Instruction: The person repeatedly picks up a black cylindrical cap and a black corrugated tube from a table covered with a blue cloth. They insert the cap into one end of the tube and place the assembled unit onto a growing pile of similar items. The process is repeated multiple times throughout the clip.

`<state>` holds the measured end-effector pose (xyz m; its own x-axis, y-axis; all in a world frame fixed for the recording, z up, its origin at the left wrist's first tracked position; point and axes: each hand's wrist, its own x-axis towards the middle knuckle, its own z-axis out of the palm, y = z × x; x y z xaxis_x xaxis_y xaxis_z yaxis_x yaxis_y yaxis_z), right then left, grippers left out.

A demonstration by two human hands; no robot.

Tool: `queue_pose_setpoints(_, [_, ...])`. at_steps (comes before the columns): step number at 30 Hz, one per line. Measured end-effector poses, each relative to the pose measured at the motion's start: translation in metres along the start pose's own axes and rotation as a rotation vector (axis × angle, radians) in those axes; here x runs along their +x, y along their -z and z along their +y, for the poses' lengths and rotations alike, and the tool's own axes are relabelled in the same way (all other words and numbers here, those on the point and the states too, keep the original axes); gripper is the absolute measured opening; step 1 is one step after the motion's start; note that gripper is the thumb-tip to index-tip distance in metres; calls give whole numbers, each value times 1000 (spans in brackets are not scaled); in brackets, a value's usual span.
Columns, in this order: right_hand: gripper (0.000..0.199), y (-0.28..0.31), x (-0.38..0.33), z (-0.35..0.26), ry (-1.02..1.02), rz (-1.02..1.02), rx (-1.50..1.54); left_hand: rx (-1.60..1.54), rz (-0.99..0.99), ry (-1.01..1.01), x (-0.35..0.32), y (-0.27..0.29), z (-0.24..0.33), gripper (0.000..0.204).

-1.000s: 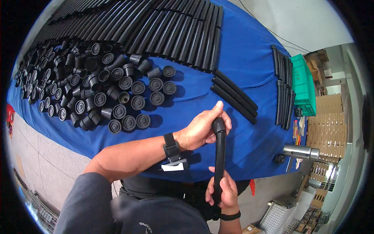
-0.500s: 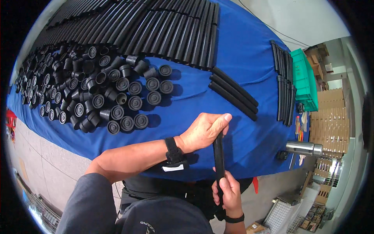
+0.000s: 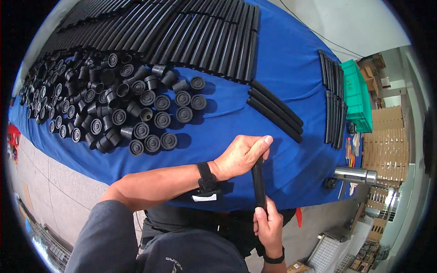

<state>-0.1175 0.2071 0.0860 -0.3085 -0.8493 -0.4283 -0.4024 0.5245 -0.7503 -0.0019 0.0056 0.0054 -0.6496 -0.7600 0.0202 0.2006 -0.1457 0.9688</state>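
Note:
A black tube stands nearly upright in the picture between my two hands, over the near edge of the blue-covered table. My left hand is closed around its upper end, thumb on top; that end is hidden in the fist. At the lower end, my right hand grips with thumb and curled fingers, covering the tip. Just beyond my hands, three black tubes lie slantwise on the cloth. To the left is a heap of round black rubber caps, some with ringed ends facing up.
Long rows of black tubes fill the table's far side. More tubes lie at the right beside a green crate. A metal cylinder sits at the right edge of the blue cloth. Stacked cardboard stands beyond.
My right hand has closed at the tube's lower end, where a length of tube showed alongside its fingers before. My left hand keeps its hold. The view has shifted slightly.

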Motion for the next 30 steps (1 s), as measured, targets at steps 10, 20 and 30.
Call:
queue_pose_setpoints(10, [50,-14,8,6,65,2,-83,-1104,65,393,18,17,-3,77])
queue_pose_setpoints(20, [56,-40,16,21,397,135,-338,-1064,292,445,8,11,5,68])
queue_pose_setpoints(30, [55,-40,13,25,337,114,-295,-1090,218,454,10,11,3,67])
